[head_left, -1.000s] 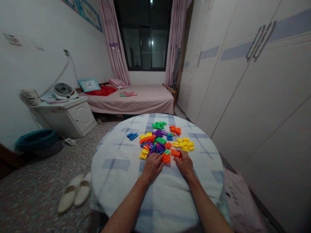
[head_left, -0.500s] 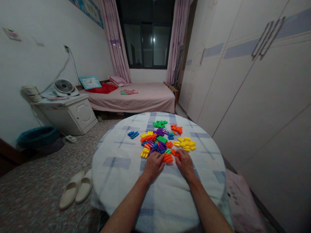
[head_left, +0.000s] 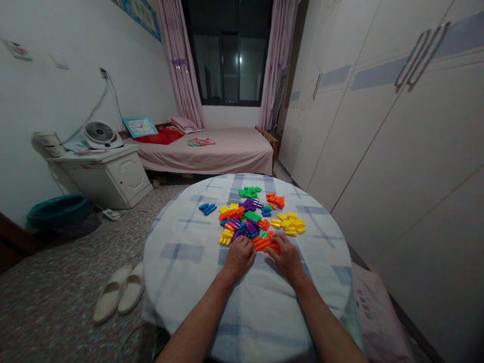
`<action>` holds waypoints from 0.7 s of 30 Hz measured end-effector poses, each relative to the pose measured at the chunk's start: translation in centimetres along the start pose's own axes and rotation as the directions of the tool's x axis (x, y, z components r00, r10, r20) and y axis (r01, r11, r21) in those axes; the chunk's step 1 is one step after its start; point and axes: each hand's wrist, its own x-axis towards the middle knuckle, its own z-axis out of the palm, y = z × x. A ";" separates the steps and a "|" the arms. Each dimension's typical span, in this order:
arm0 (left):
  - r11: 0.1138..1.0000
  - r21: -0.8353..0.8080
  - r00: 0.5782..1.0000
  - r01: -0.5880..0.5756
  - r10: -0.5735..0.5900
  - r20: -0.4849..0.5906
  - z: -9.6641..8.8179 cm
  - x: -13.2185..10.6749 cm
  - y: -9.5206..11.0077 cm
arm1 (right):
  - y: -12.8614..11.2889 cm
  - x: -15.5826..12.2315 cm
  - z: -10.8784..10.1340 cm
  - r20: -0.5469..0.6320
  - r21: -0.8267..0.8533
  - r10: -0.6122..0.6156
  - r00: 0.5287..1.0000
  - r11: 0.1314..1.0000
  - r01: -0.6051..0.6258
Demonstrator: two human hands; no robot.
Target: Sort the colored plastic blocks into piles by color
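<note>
Small bullet-shaped plastic building blocks lie in a mixed-colour heap on a round table. At the heap's near edge is a row of orange blocks (head_left: pixel 260 243) between my hands. My left hand (head_left: pixel 239 256) rests at the row's left end, its fingers curled and their tips against the blocks. From the right, my right hand (head_left: pixel 286 256) has its thumb and fingers closed around an orange block at that end of the row. Purple blocks (head_left: pixel 251 228) and yellow blocks (head_left: pixel 226 237) lie just beyond my left hand.
The table (head_left: pixel 181 282) wears a checked cloth. Separate groups stand around the heap: blue blocks (head_left: pixel 207 208), green blocks (head_left: pixel 250 192), orange blocks at the back (head_left: pixel 276 200) and yellow blocks on the right (head_left: pixel 289 224). Beyond are a bed (head_left: pixel 234 151) and a wardrobe (head_left: pixel 378 166).
My right hand has shifted slightly left, bringing its orange block up against the others, so the orange row looks longer. My left hand has hardly moved.
</note>
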 end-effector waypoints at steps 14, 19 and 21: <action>0.991 -0.103 0.996 -0.089 0.091 0.011 -0.8 -0.2 0.6 | -0.2 -0.1 0.2 0.049 -0.001 -0.010 0.999 1.000 0.010; 0.990 -0.092 0.993 -0.105 0.108 0.036 -0.6 -0.2 0.7 | -0.3 -0.1 0.2 0.033 0.008 0.016 0.999 1.000 -0.016; 0.991 -0.085 0.994 -0.101 0.104 0.028 -0.4 -0.3 0.6 | 0.0 0.0 0.2 0.015 -0.005 0.027 1.000 1.000 -0.027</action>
